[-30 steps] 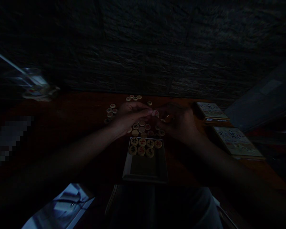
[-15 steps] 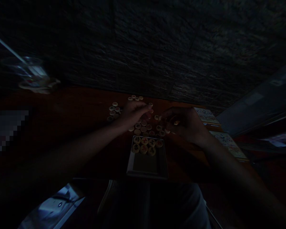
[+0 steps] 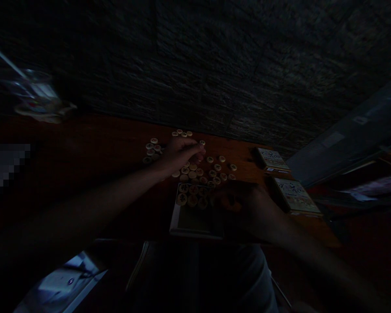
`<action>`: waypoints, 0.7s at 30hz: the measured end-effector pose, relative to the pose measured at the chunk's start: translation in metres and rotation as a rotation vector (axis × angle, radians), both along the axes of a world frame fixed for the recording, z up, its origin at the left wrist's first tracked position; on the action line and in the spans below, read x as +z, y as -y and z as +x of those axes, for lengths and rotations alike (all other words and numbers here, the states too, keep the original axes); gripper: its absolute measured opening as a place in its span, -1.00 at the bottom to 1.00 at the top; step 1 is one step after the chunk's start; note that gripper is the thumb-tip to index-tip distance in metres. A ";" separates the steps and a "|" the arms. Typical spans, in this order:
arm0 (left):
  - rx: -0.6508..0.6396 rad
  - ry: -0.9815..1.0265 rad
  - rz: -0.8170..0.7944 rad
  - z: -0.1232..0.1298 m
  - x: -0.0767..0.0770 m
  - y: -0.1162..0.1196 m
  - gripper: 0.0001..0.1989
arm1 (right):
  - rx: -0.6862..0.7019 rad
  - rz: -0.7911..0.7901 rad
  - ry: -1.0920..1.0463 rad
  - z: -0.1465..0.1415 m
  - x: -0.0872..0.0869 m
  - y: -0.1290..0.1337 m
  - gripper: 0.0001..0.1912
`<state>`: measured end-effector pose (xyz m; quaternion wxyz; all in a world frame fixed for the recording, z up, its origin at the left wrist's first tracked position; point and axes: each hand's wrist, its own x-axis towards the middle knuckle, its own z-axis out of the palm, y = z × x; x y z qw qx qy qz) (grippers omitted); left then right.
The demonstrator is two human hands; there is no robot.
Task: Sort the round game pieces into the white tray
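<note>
Round wooden Chinese chess pieces with red or black characters lie loose on the brown table. My left hand hovers among them, its fingers curled together. One piece shows right at its fingertips; whether they grip it is unclear. A shallow open box near the table's front edge holds two rows of pieces at its far end. Over the box's right side is my right hand, fingers drawn together and pointing left at the rows. Deep shadow hides its fingertips and anything between them.
Two flat printed boxes lie on the right of the table. A plastic cup with a straw stands at the far left. A dark stone wall rises behind the table. My legs are below the front edge.
My right hand has come from the right-hand loose pieces toward me, over the box, uncovering several pieces. My left hand stays nearly in place. The view has shifted slightly.
</note>
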<state>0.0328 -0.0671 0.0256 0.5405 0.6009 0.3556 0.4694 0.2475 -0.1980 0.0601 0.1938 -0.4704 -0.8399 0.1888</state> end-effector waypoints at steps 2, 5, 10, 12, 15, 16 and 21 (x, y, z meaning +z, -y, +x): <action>0.004 -0.016 -0.011 0.000 0.001 0.000 -0.80 | -0.003 0.011 0.025 -0.001 -0.007 0.001 -0.60; 0.003 -0.050 -0.007 -0.001 0.002 0.000 -0.80 | -0.008 0.035 0.050 -0.001 -0.014 0.001 -0.65; 0.022 -0.066 -0.004 -0.001 0.002 -0.001 -0.80 | 0.050 0.072 0.119 -0.001 -0.018 -0.001 -0.61; 0.030 -0.073 0.000 0.000 0.002 0.000 -0.80 | 0.047 0.077 0.127 0.000 -0.017 -0.001 -0.59; 0.035 -0.081 0.009 0.000 0.003 0.000 -0.79 | 0.047 0.067 0.130 -0.001 -0.016 -0.001 -0.57; 0.038 -0.082 0.010 0.000 0.003 0.000 -0.79 | 0.048 0.064 0.133 -0.001 -0.016 0.000 -0.57; 0.063 -0.043 0.006 -0.003 0.002 -0.007 -0.79 | 0.039 0.053 0.133 -0.002 -0.014 0.003 -0.62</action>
